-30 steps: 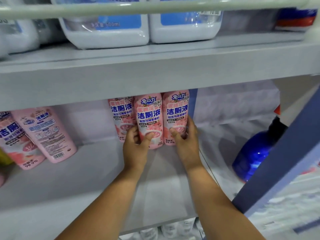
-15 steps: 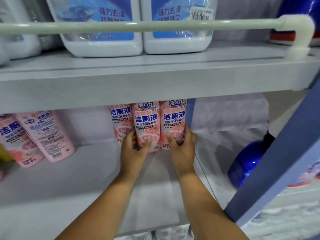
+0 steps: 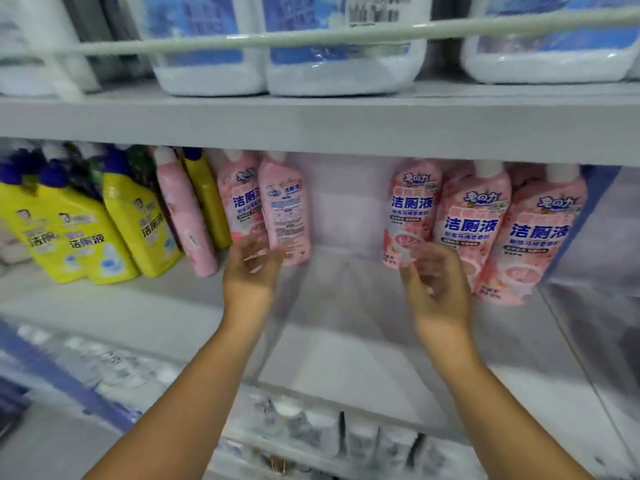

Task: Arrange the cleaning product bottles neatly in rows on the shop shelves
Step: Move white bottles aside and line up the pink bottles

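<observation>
Half a second earlier both hands had been wrapped round the group of three pink plastic toilet-cleaner bottles (image 3: 485, 223) at the right end of the middle shelf; by this moment they had let go and the view had swung left. The left hand (image 3: 251, 271) hovered with its fingers loosely spread, its grip open and empty, just in front of a pair of pink bottles (image 3: 266, 209), one of which showed its back label. The right hand (image 3: 436, 285) was likewise slack and held nothing, beside the lowest part of the three bottles, though blur hid whether a fingertip still brushed them. That trio stood close together, labels forward, so that row looked finished, and the left pair seemed the next to be gathered across the bare gap between the groups. The grey shelf board (image 3: 346, 341) was pale and smooth. Further left stood yellow plastic cleaner bottles with dark blue caps (image 3: 86, 237), crowded and leaning, with another slim pink bottle (image 3: 187, 216) tilted among them. Above, large white jugs with blue labels (image 3: 277, 64) sat behind a pale rail (image 3: 311, 38).
</observation>
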Demonstrator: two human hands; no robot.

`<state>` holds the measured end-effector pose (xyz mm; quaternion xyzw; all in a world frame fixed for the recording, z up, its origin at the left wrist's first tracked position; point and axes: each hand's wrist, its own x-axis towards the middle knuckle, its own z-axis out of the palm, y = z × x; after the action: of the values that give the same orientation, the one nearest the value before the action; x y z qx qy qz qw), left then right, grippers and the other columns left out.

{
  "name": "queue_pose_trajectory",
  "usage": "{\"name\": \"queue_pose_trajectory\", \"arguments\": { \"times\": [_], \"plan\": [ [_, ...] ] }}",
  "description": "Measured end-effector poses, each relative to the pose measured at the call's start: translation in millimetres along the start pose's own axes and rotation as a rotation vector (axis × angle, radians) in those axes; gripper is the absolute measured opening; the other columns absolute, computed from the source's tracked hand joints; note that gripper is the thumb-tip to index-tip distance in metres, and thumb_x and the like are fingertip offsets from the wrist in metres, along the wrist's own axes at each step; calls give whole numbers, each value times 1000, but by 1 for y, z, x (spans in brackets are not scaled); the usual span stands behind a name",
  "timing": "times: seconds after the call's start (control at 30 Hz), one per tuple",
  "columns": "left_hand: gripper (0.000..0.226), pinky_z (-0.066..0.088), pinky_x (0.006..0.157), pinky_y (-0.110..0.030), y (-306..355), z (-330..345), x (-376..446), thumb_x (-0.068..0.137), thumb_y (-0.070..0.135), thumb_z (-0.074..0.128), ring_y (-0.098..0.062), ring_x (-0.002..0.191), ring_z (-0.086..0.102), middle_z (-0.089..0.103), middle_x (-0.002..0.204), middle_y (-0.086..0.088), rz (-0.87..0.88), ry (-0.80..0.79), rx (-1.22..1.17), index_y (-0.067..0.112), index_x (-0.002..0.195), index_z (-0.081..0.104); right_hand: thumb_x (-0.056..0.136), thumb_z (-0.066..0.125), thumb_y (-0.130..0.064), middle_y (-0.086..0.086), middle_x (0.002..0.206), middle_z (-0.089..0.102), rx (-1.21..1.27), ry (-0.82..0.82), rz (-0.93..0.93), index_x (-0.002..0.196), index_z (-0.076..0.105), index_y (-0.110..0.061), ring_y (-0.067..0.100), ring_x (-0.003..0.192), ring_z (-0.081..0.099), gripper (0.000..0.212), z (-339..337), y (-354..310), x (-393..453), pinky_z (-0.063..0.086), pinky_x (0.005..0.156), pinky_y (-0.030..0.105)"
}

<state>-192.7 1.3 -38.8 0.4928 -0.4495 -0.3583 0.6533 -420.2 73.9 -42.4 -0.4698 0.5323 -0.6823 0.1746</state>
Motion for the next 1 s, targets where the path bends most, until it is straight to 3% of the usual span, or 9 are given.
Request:
{"name": "queue_pose_trajectory", "arguments": {
  "times": [0.17, 0.3, 0.37, 0.43, 0.57, 0.67, 0.73, 0.87, 1.0],
  "plan": [
    [35, 52, 80, -19, 2, -56, 44, 89, 15, 78, -2, 87, 64, 68, 105, 0, 72, 90, 35, 10, 120, 61, 91, 72, -9, -12, 96, 64, -66, -147, 73, 110, 59, -23, -7, 77, 61, 27, 85, -12, 7, 45, 69, 6],
    [33, 50, 84, -18, -7, -102, 81, 90, 18, 77, -1, 93, 61, 64, 116, -5, 165, 160, 119, 15, 118, 59, 90, 74, -17, -2, 112, 64, -137, -198, 154, 120, 56, -21, 8, 90, 64, 36, 138, -15, 9, 46, 69, 6],
    [40, 54, 92, -29, -15, -118, 102, 87, 24, 80, -9, 102, 63, 63, 123, -7, 152, 159, 181, 18, 119, 58, 89, 76, -24, 1, 127, 58, -167, -192, 199, 132, 51, -19, 15, 101, 62, 50, 163, -14, 12, 46, 73, 11],
    [49, 55, 97, -42, -23, -129, 122, 82, 30, 84, -16, 106, 63, 62, 123, -6, 105, 84, 229, 19, 120, 56, 87, 77, -27, -1, 133, 48, -193, -178, 238, 143, 42, -18, 16, 114, 55, 66, 189, -14, 15, 45, 82, 20],
    [58, 54, 100, -46, -31, -138, 153, 72, 42, 82, -17, 112, 66, 66, 123, 0, 84, -114, 263, 28, 120, 54, 75, 85, -24, -14, 112, 37, -245, -92, 193, 137, 36, -31, 23, 125, 48, 80, 236, -6, 19, 48, 90, 27],
    [52, 54, 101, -44, -30, -141, 167, 74, 28, 82, -8, 112, 67, 69, 122, 10, 63, -217, 246, 42, 116, 55, 62, 91, -28, 1, 127, 40, -303, 10, 205, 145, 34, -25, 16, 119, 40, 101, 260, 0, 22, 48, 101, 36],
    [56, 55, 99, -45, -32, -145, 174, 71, 35, 81, -10, 111, 68, 69, 123, 11, 74, -279, 257, 40, 121, 57, 58, 93, -27, 4, 131, 43, -333, 50, 205, 147, 31, -23, 16, 117, 38, 109, 269, 1, 24, 46, 101, 42],
    [70, 56, 97, -47, -44, -149, 183, 66, 50, 82, -15, 114, 67, 66, 127, 6, 90, -330, 284, 35, 130, 56, 60, 89, -22, 5, 131, 42, -375, 91, 209, 152, 24, -21, 26, 122, 46, 113, 277, 5, 29, 44, 95, 36],
    [70, 58, 94, -45, -49, -145, 184, 61, 59, 84, -16, 109, 68, 62, 123, 8, 109, -339, 336, 41, 124, 58, 66, 84, -20, 8, 127, 46, -432, 101, 162, 147, 35, -12, 31, 117, 54, 95, 274, 10, 30, 45, 90, 32]
  ]
}}
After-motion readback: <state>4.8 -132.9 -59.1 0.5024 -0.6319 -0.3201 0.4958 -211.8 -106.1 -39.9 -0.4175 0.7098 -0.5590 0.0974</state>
